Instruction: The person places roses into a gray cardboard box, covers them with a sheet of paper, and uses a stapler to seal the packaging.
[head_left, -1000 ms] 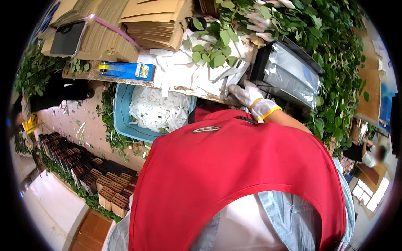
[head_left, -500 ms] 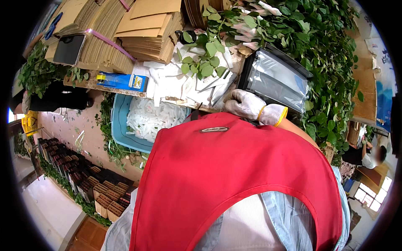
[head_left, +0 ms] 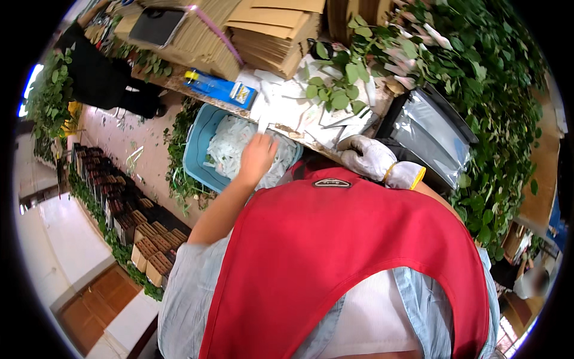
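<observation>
My bare left hand (head_left: 259, 157) is over the light blue bin (head_left: 198, 139), fingers bent. Its fingertips close at the lower end of a white paper strip (head_left: 263, 121) that hangs off the table edge; the grip itself is partly hidden. White paper scraps (head_left: 230, 140) fill the bin. My right hand (head_left: 368, 158), in a white glove with a yellow cuff, rests curled at the table edge beside a black box (head_left: 427, 134) with clear film. What the curled fingers hold, if anything, is hidden. Between the hands lie white papers (head_left: 293, 113) and a leafy stem (head_left: 338, 93).
A blue tape dispenser (head_left: 221, 88) stands left of the papers, before stacks of brown cardboard (head_left: 272, 42). Dense leafy stems (head_left: 508, 119) cover the table's right side. Rows of dark boxes (head_left: 113, 197) stand on the floor at left. A person in black (head_left: 95, 72) stands far left.
My left hand has come into view and reached up over the bin to the paper strip. The whole view has shifted and tilted; my gloved right hand stays by the black box.
</observation>
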Motion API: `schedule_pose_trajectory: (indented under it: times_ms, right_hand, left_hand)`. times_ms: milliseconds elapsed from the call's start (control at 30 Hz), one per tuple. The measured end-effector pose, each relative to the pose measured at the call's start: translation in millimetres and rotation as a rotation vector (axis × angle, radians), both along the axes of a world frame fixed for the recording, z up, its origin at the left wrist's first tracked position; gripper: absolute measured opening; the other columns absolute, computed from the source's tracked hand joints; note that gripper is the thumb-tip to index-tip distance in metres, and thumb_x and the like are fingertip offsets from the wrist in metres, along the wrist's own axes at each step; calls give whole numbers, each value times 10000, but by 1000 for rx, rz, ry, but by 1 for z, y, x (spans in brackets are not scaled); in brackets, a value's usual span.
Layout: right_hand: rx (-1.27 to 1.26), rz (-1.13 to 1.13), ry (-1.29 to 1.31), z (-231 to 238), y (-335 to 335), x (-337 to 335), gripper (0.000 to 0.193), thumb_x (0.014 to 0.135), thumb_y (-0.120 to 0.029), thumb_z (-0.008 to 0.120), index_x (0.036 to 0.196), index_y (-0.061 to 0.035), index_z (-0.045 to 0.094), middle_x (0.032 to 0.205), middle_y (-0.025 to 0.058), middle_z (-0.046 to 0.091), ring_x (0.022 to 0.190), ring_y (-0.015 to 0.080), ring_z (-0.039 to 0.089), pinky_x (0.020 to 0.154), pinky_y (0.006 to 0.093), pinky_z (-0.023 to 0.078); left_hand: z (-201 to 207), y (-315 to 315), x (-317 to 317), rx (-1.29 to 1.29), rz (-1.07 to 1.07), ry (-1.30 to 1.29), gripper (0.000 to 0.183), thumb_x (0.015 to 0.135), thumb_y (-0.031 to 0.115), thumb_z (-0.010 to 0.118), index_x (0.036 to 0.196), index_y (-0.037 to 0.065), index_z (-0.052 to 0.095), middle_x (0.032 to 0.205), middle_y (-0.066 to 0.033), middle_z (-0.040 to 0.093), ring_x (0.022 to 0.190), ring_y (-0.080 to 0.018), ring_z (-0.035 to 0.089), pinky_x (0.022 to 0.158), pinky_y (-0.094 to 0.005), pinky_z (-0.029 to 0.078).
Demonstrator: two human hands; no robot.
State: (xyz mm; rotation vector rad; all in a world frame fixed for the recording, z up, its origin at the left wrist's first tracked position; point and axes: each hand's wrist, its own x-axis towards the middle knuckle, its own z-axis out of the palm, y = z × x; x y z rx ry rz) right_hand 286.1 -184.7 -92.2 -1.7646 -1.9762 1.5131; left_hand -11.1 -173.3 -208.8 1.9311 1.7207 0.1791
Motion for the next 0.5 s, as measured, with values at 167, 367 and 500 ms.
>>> schedule_pose_trajectory:
  times_ms: [167, 367, 500]
  right_hand:
    - [138, 196, 154, -3, 20, -45, 267, 799, -194, 568, 1015, -85, 678, 954, 155, 679, 915, 307, 649, 833, 370, 501]
    - [308, 309, 56, 11, 51, -88, 265, 799, -160, 556, 1009, -50, 676, 988, 159, 671, 962, 316, 632, 848, 379, 503]
    - [604, 241, 53, 8, 115, -147, 359, 833, -265, 586, 1133, -71, 623, 1090, 188, 636, 1032, 353, 593, 894, 410, 472]
  left_hand:
    - [5, 89, 56, 518, 39, 182, 389, 829, 272, 640, 1188, 127, 595, 1305, -173, 480, 1211, -359, 425, 987, -439, 393]
    - [-43, 12, -25, 628, 58, 107, 335, 788, 104, 604, 1114, 172, 641, 1245, -105, 548, 1186, -340, 461, 969, -442, 402]
    - [-8, -21, -48, 563, 216, 317, 299, 795, 84, 573, 1073, 159, 656, 1210, -126, 564, 1214, -339, 442, 966, -439, 394]
